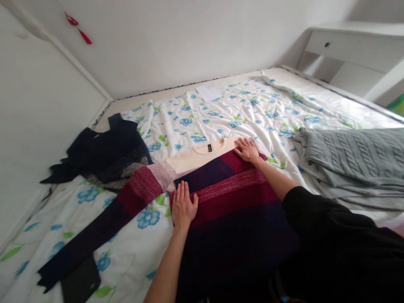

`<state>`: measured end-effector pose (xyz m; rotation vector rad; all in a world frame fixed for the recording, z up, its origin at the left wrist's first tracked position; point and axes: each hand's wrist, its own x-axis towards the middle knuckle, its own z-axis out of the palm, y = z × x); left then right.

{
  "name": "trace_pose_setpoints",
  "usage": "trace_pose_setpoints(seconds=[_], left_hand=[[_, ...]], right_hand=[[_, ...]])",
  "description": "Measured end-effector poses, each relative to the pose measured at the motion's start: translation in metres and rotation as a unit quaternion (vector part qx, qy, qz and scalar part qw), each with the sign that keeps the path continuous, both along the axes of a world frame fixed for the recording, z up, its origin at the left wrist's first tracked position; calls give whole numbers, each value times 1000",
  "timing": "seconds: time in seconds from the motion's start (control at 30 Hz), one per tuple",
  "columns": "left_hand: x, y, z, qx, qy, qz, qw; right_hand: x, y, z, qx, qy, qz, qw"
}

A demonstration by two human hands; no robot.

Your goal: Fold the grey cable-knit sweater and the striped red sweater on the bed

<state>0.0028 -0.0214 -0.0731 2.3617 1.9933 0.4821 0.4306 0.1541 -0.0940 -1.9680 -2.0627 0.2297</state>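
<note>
A striped sweater (227, 206) in cream, maroon and navy lies spread on the bed, its neckline away from me. One sleeve is folded across the chest, its navy cuff end near my left hand. The other sleeve (126, 206) stretches out to the lower left. My left hand (184, 205) rests flat on the sweater's left edge, by the cuff of the folded sleeve. My right hand (247, 150) lies with fingers spread on the right shoulder, over the fold of that sleeve. The sweater's lower part is dark and runs toward my body.
A floral sheet (233, 113) covers the bed. Dark clothing (110, 147) is heaped at the left, and a folded grey cable-knit garment (360, 160) lies at the right. A dark flat object (81, 280) sits partly under the outstretched sleeve. White paper (208, 92) lies near the wall.
</note>
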Motion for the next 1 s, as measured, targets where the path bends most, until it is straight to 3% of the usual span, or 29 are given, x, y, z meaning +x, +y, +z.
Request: trace_pose_setpoints(seconds=[0.23, 0.47, 0.6, 0.8, 1.0], left_hand=[[1, 0, 1, 7, 12, 0, 1000], [-1, -1, 2, 11, 2, -3, 1000], [-3, 0, 4, 7, -4, -3, 1000], [-2, 1, 16, 1, 6, -7, 1000], [5, -37, 27, 13, 42, 24, 999]], right_hand=[[22, 25, -5, -32, 8, -26, 999], [19, 1, 6, -76, -21, -23, 997], [32, -48, 6, -105, -7, -2, 994], [29, -167, 6, -85, -13, -37, 996], [20, -263, 21, -149, 10, -73, 986]])
